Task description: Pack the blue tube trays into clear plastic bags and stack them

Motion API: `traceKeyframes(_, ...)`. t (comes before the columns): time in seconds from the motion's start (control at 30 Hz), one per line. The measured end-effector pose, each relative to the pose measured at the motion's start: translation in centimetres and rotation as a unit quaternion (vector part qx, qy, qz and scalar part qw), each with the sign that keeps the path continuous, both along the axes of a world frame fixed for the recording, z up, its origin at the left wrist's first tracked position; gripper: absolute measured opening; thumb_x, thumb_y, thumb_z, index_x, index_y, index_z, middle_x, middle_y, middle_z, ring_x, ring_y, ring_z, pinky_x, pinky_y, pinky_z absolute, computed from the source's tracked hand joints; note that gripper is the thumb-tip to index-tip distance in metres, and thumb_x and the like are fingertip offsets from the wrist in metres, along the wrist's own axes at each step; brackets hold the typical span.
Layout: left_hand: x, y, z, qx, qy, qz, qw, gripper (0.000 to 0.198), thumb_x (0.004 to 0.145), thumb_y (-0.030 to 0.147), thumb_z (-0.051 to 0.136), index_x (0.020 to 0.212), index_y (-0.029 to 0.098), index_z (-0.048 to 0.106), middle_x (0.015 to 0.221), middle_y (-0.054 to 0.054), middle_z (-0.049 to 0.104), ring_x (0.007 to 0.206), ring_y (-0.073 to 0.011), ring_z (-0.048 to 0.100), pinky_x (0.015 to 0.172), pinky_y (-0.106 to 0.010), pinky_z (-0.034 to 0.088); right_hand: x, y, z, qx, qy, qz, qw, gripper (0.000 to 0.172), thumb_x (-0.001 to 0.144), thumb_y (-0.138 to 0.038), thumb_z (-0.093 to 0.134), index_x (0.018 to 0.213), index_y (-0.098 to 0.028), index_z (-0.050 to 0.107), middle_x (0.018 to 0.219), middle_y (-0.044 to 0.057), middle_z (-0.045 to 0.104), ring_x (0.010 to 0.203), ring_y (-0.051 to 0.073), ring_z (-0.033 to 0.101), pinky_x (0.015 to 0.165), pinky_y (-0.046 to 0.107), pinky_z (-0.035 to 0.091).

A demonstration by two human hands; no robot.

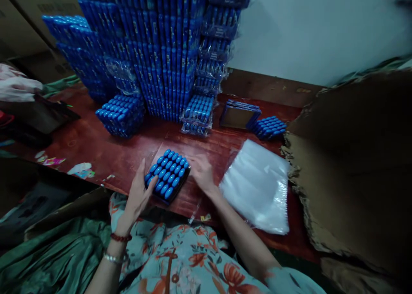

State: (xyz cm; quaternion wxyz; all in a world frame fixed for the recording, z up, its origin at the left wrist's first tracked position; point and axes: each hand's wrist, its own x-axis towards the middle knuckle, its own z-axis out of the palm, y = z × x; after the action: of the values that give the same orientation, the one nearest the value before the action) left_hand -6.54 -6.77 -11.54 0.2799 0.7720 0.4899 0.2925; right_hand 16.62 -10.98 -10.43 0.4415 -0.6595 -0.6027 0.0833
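Note:
A block of glossy blue oval-topped pieces [168, 174], set in tight rows with a dark side, rests on the red-brown table in front of me. Against its left edge lies my left hand [139, 193], fingers stretched and apart, the thumb over the near left corner. My right hand [202, 174] is by the block's right corner, its fingers bent and blurred by motion; whether they pinch anything is unclear. To the right of that hand lies a stack of clear plastic bags [257, 189].
Tall stacks of blue packs [161, 53] stand at the back, with wrapped packs [198, 109] at their right side. Smaller blue blocks sit left [120, 113] and right [270, 127], near blue-edged flat pieces [240, 114]. A torn cardboard box [347, 165] borders the right side.

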Motion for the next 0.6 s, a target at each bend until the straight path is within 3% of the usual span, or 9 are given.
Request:
traceKeyframes(0.07, 0.6, 1.6, 0.5, -0.025, 0.019, -0.038, 0.999, 0.069, 0.089, 0.052, 0.042, 0.146, 0.019, 0.023, 0.151, -0.013, 0.031, 0.139, -0.0254, 0.03, 0.114, -0.045, 0.025, 5.0, -4.2, -0.5, -0.017, -0.019, -0.072, 0.997, 0.027, 0.089, -0.041, 0.049, 0.087, -0.02, 0.067, 0.085, 0.006, 0.065, 0.088, 0.021, 0.057, 0.083, 0.038, 0.044)
traceKeyframes(0.17, 1.4, 2.3, 0.5, -0.064, 0.077, -0.057, 0.993, 0.068, 0.085, 0.055, 0.047, 0.143, 0.022, 0.033, 0.144, -0.01, 0.044, 0.131, -0.0268, 0.044, 0.109, -0.045, 0.035, 11.9, -11.0, -2.1, -0.144, -0.113, -0.097, 0.978, 0.04, 0.078, -0.055, 0.059, 0.096, -0.021, 0.064, 0.091, 0.008, 0.064, 0.088, 0.025, 0.055, 0.079, 0.039, 0.042)
traceKeyframes(0.23, 1.8, 1.6, 0.5, -0.074, 0.106, -0.031, 0.991, 0.066, 0.086, 0.055, 0.047, 0.142, 0.025, 0.033, 0.138, -0.01, 0.049, 0.124, -0.028, 0.051, 0.103, -0.046, 0.042, 14.4, -14.5, -3.8, -0.216, -0.135, -0.117, 0.96, 0.047, 0.072, -0.061, 0.061, 0.099, -0.022, 0.063, 0.095, 0.009, 0.062, 0.09, 0.027, 0.054, 0.075, 0.038, 0.042)
traceKeyframes(0.3, 2.2, 0.0, 0.5, -0.073, 0.135, 0.011, 0.988, 0.065, 0.087, 0.054, 0.044, 0.144, 0.025, 0.03, 0.135, -0.012, 0.052, 0.119, -0.0308, 0.055, 0.097, -0.048, 0.046, 15.1, -16.1, -5.5, -0.22, -0.11, -0.137, 0.96, 0.039, 0.076, -0.059, 0.056, 0.089, -0.023, 0.064, 0.09, 0.009, 0.062, 0.088, 0.026, 0.053, 0.076, 0.039, 0.041)
traceKeyframes(0.43, 2.3, -3.4, 0.0, -0.063, 0.156, 0.107, 0.98, 0.065, 0.09, 0.053, 0.038, 0.146, 0.02, 0.026, 0.133, -0.019, 0.05, 0.114, -0.0359, 0.057, 0.087, -0.052, 0.05, 14.4, -14.9, -6.6, -0.165, -0.005, -0.161, 0.973, 0.033, 0.084, -0.049, 0.044, 0.07, -0.022, 0.058, 0.074, 0.007, 0.06, 0.078, 0.023, 0.052, 0.075, 0.038, 0.04)
traceKeyframes(0.53, 2.3, -4.9, -0.8, 0.069, 0.109, 0.149, 0.98, 0.07, 0.089, 0.05, 0.045, 0.147, 0.017, 0.023, 0.141, -0.023, 0.04, 0.129, -0.0372, 0.043, 0.098, -0.054, 0.042, 13.9, -12.4, -4.4, -0.168, 0.084, -0.174, 0.967, 0.033, 0.08, -0.05, 0.046, 0.07, -0.02, 0.056, 0.072, 0.006, 0.058, 0.072, 0.021, 0.051, 0.067, 0.034, 0.039)
traceKeyframes(0.6, 2.9, -5.4, -0.5, 0.189, 0.103, 0.115, 0.97, 0.081, 0.084, 0.048, 0.055, 0.148, 0.017, 0.016, 0.149, -0.023, 0.026, 0.139, -0.0378, 0.025, 0.107, -0.057, 0.029, 13.2, -10.4, -1.9, -0.194, 0.144, -0.105, 0.965, 0.035, 0.079, -0.052, 0.048, 0.07, -0.02, 0.054, 0.07, 0.003, 0.054, 0.068, 0.017, 0.049, 0.063, 0.03, 0.037)
